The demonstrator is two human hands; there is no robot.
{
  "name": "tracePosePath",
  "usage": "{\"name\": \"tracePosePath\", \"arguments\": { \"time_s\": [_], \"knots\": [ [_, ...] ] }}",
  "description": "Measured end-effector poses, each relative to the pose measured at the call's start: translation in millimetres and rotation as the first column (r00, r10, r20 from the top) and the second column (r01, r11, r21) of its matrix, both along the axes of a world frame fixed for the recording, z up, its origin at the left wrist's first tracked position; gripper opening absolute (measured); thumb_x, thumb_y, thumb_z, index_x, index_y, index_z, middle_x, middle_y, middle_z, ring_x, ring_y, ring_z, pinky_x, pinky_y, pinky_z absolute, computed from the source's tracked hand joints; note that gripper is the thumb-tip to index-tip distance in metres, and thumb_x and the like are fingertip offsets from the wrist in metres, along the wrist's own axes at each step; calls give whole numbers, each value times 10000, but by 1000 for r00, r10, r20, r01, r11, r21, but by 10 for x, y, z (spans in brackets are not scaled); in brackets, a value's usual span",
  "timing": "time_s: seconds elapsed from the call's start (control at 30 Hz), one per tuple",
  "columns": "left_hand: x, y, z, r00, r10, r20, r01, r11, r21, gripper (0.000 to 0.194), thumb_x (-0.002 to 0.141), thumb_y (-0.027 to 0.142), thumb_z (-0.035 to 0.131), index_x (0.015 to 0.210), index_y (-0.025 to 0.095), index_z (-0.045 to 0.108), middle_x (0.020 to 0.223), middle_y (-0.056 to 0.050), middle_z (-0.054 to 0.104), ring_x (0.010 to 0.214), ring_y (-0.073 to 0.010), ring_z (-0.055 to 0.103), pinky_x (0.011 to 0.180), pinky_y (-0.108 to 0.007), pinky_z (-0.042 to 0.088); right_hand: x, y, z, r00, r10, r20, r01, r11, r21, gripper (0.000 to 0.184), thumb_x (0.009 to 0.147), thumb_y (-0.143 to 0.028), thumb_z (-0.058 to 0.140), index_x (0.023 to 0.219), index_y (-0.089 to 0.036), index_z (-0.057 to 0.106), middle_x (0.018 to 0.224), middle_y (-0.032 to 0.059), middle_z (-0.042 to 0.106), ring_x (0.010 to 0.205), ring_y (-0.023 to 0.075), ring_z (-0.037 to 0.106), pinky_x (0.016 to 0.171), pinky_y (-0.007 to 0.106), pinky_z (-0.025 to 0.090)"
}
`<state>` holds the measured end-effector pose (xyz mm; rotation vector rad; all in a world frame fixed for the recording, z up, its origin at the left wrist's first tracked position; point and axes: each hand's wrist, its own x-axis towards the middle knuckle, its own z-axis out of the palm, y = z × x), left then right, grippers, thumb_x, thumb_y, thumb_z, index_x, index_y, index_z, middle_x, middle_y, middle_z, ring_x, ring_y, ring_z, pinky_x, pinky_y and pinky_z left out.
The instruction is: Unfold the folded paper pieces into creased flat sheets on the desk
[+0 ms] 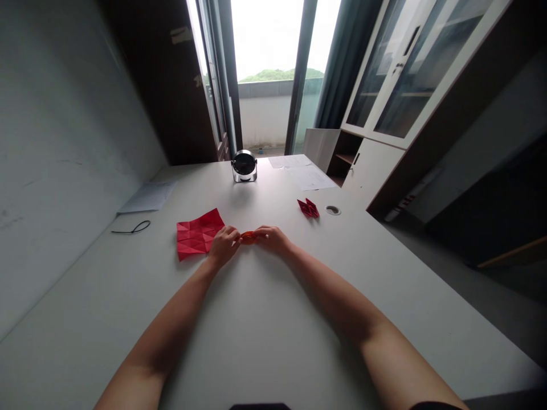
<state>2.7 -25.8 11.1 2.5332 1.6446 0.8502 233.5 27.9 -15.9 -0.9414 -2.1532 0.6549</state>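
Note:
Between my two hands is a small orange-red piece of folded paper (248,237), just above or on the white table (252,319). My left hand (225,244) pinches its left end, and the fingers of my right hand (272,237) close on its right end. Part of the folded paper is hidden by my fingers. A creased red paper sheet (196,234) lies unfolded beside my left hand, which overlaps its right edge. Beyond my right hand rests a folded red paper shape (308,208) with pointed ends.
A round black and silver device (244,165) stands at the table's far side. White papers (311,176) lie at the back right, more sheets (147,197) at the back left. A black cable tie (132,229) lies near the wall; a round cable hole (333,210) is at right.

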Motion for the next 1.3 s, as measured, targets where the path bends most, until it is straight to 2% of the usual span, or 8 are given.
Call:
{"name": "tracePosePath", "arguments": {
  "time_s": [0.23, 0.37, 0.47, 0.67, 0.87, 0.97, 1.13, 1.3],
  "knots": [
    [21, 97, -153, 932, 15, 362, 52, 983, -175, 205, 938, 360, 461, 904, 206, 593, 941, -56, 635, 807, -185, 602, 717, -317, 504, 23, 15, -22, 997, 26, 79, -29, 999, 45, 319, 834, -181, 623, 1126, -253, 728, 1081, 46, 709, 906, 157, 677, 843, 263, 507],
    [42, 152, -193, 787, 96, 609, 93, 958, -271, 282, 921, 442, 462, 887, 188, 578, 885, -47, 652, 797, -173, 619, 735, -305, 511, 42, 3, 4, 989, -10, 149, -5, 994, 105, 365, 837, -152, 600, 1163, -272, 713, 1116, 48, 691, 971, 161, 656, 895, 276, 494],
    [73, 146, -165, 638, 146, 756, 203, 915, -349, 373, 912, 522, 447, 917, 172, 576, 899, -64, 669, 800, -169, 643, 733, -302, 522, 60, -26, 51, 982, -16, 190, -10, 991, 132, 321, 870, -228, 612, 1169, -293, 709, 1095, 44, 687, 991, 165, 636, 915, 285, 481],
    [127, 90, -84, 446, 140, 884, 376, 867, -327, 356, 930, 527, 443, 897, 181, 522, 1184, -124, 655, 994, -195, 655, 804, -345, 551, 79, -40, 85, 965, -87, 246, 39, 980, 195, 217, 944, -313, 566, 1077, -283, 735, 1023, 47, 688, 961, 162, 612, 879, 269, 454],
    [150, 94, -122, 329, 211, 920, 455, 819, -351, 331, 875, 511, 545, 877, 181, 531, 1039, -86, 668, 925, -185, 649, 780, -332, 552, 60, -19, 63, 919, -183, 349, 101, 965, 241, 184, 928, -316, 583, 1022, -222, 711, 1030, 71, 670, 962, 181, 583, 840, 269, 433],
    [169, 96, -138, 371, 224, 901, 444, 810, -384, 330, 841, 493, 592, 830, 168, 538, 925, -62, 670, 826, -164, 643, 714, -279, 526, 34, -29, 71, 903, -223, 366, 130, 956, 261, 201, 888, -339, 634, 1017, -197, 691, 1049, 90, 658, 1001, 205, 569, 867, 291, 426],
    [204, 86, -148, 592, 167, 789, 277, 877, -394, 248, 839, 415, 563, 807, 170, 543, 727, -7, 639, 619, -116, 578, 595, -218, 434, 24, -38, 81, 904, -217, 369, 135, 962, 236, 265, 867, -391, 663, 1051, -200, 683, 1063, 94, 656, 1027, 218, 566, 904, 317, 419],
    [203, 38, -148, 760, 137, 635, 202, 879, -431, 208, 799, 247, 498, 925, 162, 641, 702, -1, 653, 595, -124, 585, 551, -219, 415, 48, -16, 34, 919, -187, 346, 107, 965, 238, 238, 883, -379, 644, 1014, -191, 705, 1066, 100, 653, 1010, 217, 569, 891, 326, 420]
  ]
}}
